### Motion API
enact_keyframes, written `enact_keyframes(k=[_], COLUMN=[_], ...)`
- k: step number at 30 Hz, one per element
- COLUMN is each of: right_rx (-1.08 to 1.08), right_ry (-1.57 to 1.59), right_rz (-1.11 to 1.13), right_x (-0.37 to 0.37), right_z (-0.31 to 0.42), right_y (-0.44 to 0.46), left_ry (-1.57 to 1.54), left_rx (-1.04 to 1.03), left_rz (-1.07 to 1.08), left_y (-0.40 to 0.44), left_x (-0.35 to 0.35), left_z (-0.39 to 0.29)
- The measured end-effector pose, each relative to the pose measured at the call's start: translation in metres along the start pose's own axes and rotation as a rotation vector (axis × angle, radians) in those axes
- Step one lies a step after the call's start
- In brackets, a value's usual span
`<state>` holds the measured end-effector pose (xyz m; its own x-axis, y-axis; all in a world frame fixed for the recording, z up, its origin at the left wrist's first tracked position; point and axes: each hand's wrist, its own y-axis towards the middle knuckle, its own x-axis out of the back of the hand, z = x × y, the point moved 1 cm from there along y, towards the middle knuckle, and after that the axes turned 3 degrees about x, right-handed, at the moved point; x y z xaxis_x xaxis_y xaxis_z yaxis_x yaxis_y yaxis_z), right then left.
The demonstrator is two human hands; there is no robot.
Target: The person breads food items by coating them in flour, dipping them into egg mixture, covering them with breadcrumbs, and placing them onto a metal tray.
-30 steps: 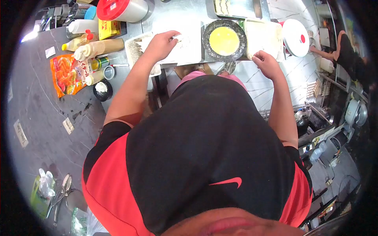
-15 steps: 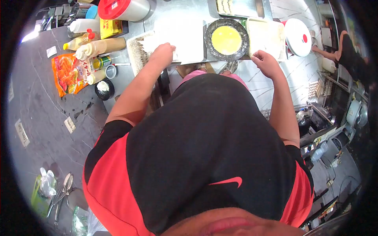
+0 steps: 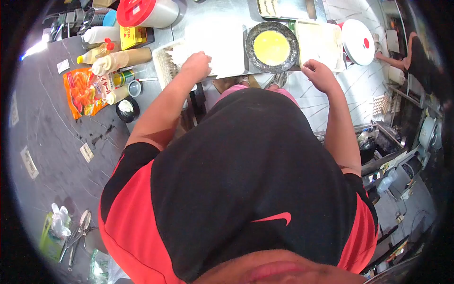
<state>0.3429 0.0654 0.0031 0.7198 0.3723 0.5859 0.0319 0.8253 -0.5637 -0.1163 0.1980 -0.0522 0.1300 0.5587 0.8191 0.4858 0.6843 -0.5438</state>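
My left hand (image 3: 196, 66) is above the near left edge of an overexposed white tray or board (image 3: 227, 47), its fingers curled in; what they hold, if anything, is hidden. Left of it, a pale tray (image 3: 158, 56) contains rough, crumb-like stuff. My right hand (image 3: 319, 75) has thumb and fingertips pinched together, at the near edge of a tray with a pale powdery layer (image 3: 321, 45). Whether something is in the pinch I cannot make out. Between my hands rests a black speckled bowl (image 3: 250, 56) of yellow liquid.
A metal tray (image 3: 309, 8) with pale long pieces lies at the back. A red-lidded tub (image 3: 161, 12), squeeze bottles (image 3: 125, 59), an orange packet (image 3: 85, 92) and a small black bowl (image 3: 134, 115) stand left. To the right is a white round lid (image 3: 358, 42). Another person (image 3: 418, 66) is at far right.
My left hand has shifted very slightly right over the white surface. The right hand stays almost where it was, still pinched. The view has tilted slightly.
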Motion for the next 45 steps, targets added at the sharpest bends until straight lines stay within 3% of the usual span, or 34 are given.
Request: enact_keyframes(k=[8, 11, 20, 26, 32, 45], right_rx=[0.003, 0.007, -0.001, 0.007, 0.006, 0.023], right_ry=[0.019, 0.024, -0.018, 0.002, -0.001, 0.035], right_rz=[-0.009, -0.008, 0.010, 0.012, 0.009, -0.007], right_x=[-0.004, -0.002, 0.001, 0.001, 0.002, 0.003], right_z=[-0.006, -0.004, 0.000, 0.001, 0.001, 0.000], right_y=[0.003, 0.005, 0.009, 0.015, 0.016, 0.015], left_ry=[0.063, -0.050, -0.234, -0.200, -0.146, -0.204], left_rx=[0.105, 0.138, -0.032, -0.110, -0.054, -0.090], left_rz=[0.190, 0.129, 0.035, -0.009, 0.023, 0.048], left_y=[0.011, 0.009, 0.000, -0.022, -0.040, -0.016], left_x=[0.006, 0.011, 0.051, 0.086, 0.124, 0.104], left_z=[-0.010, -0.008, 0.006, -0.006, -0.023, -0.009])
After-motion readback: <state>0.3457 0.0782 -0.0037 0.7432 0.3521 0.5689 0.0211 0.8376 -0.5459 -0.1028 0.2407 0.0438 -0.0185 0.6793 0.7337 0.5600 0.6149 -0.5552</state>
